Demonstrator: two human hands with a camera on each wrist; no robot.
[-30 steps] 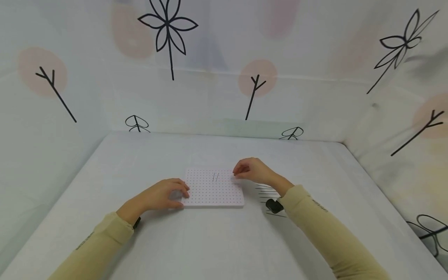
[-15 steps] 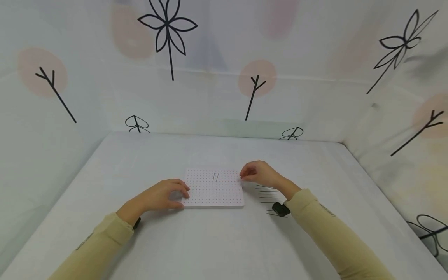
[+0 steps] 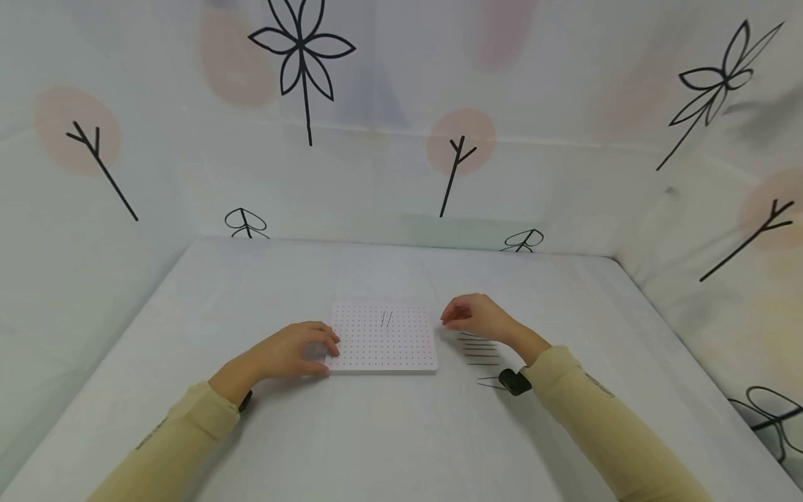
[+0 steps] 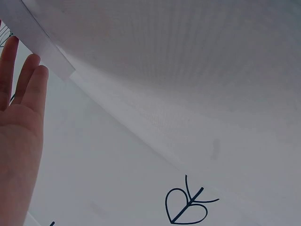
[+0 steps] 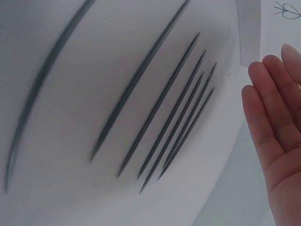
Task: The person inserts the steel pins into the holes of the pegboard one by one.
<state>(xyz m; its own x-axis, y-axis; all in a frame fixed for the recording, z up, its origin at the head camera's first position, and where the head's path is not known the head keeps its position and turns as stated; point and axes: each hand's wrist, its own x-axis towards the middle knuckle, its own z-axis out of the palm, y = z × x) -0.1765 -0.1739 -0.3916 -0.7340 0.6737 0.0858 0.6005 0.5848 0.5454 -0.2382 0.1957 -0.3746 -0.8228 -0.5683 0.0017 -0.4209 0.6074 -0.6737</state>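
Note:
A white board (image 3: 383, 348) with a grid of small holes lies flat on the table. Two thin dark sticks (image 3: 386, 318) stand upright near its far side. My left hand (image 3: 291, 351) rests at the board's left edge, fingertips on its top and thumb by the near corner. In the left wrist view, the fingers (image 4: 35, 87) look nearly straight against the board's side. Just right of the board hovers my right hand (image 3: 479, 317), its fingers (image 5: 268, 94) relaxed and nothing visible between them. Several dark sticks with tapered ends (image 5: 162, 110) lie below it.
A white cloth covers the table (image 3: 401, 446). Patterned fabric walls (image 3: 389, 174) with flower drawings enclose the back and sides. A dark wrist camera (image 3: 514, 382) sits under the right sleeve, close over the nearer sticks (image 3: 489, 383).
My right hand has moved away from the board's far right corner, to the right and slightly nearer, toward the loose sticks. The left hand and the two upright sticks have stayed in place.

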